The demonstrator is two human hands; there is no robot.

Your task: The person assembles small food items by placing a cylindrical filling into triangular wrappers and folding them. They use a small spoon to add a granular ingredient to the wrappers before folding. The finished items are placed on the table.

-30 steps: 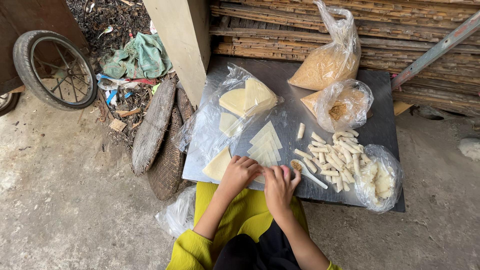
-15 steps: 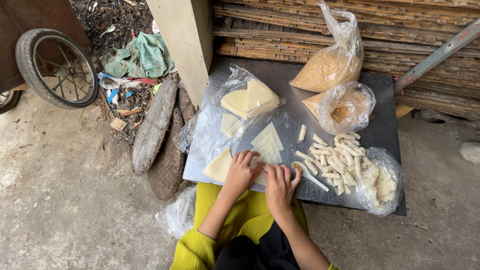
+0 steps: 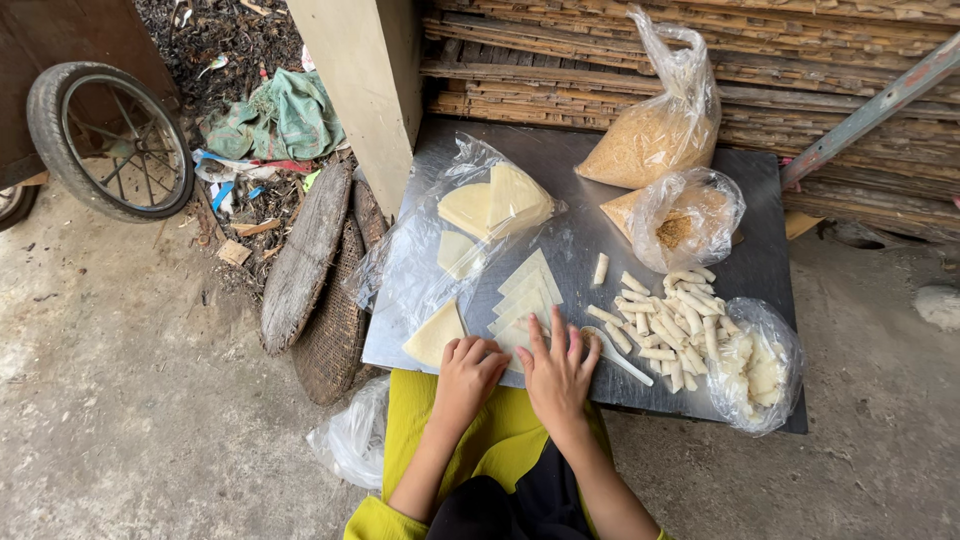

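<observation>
From the head view we take the stack of triangular wrappers (image 3: pixel 527 295) on the dark bench (image 3: pixel 760 270) as our landmark. Our left hand (image 3: pixel 468 372) sits at the near corner of that stack, fingers curled narrow over the near edge of a wrapper; we cannot tell whether they pinch anything. Our right hand (image 3: pixel 557 370) lies just right of it, fingers spread wide and flat, pressing the near tip of the stack.

Compared with a second ago, both hands have drawn closer together over the same wrapper and the right one has flattened, which we judge to mean a roll is being pressed shut there.

Right of the stack lies a heap of finished rolls (image 3: pixel 665 320), with a white spoon (image 3: pixel 617 355) between the two. Beyond the stack sit a clear bag of wrapper sheets (image 3: pixel 495 205) and two bags of filling (image 3: pixel 660 135). Left of it, off the bench, a wheel (image 3: pixel 110 140) stands.
</observation>
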